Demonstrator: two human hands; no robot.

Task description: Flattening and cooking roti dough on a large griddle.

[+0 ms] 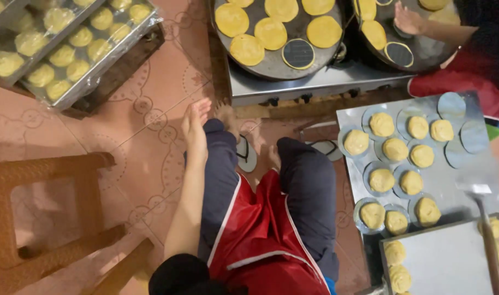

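Observation:
My left hand [196, 124] rests flat on my left knee [219, 150], fingers stretched out and holding nothing. My right hand is out of sight. I sit with a red apron [260, 229] over dark trousers, facing a round griddle [275, 61] that carries several flat yellow cakes [247, 49] and one dark round disc [298, 53]. To my right a metal sheet [451, 177] holds several yellow dough balls [381, 180] on thin round discs. A spatula [481, 189] lies at its near edge, handle pointing toward me.
Another person's hand [408, 21] touches a second griddle [424, 52] at the top right. Two film-wrapped trays of dough balls [77, 54] sit at the top left. A wooden stool [53, 213] stands at my left. A tray [446, 262] with more dough balls lies at the bottom right.

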